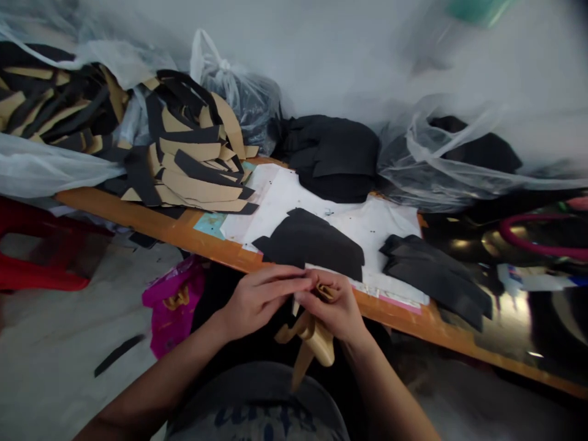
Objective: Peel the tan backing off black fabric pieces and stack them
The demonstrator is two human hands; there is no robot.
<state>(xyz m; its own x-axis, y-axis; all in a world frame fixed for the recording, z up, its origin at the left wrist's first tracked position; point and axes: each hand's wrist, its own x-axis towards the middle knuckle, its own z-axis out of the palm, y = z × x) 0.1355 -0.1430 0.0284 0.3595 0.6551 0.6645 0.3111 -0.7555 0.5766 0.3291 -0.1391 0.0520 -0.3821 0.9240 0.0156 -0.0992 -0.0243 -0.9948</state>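
Note:
Close over my lap, my two hands meet fingertip to fingertip just in front of the table edge. My right hand (337, 306) is closed around several curled tan paper strips (319, 343), which hang below it. My left hand (264, 300) reaches across with its fingers pressed together, the tips touching my right fingers. Whatever lies between the left fingertips is hidden. Right beyond the hands, a fan of black cut pieces (316, 242) lies on white paper (280, 193). A second fan of black pieces (436, 275) lies to the right.
A heap of black-and-tan strips (197, 165) covers the table's left part. Behind are a black stack (328, 153) and clear plastic bags (248, 101). A red stool (46, 269) and a magenta bag (172, 300) are at left. A black strip (118, 354) lies on the floor.

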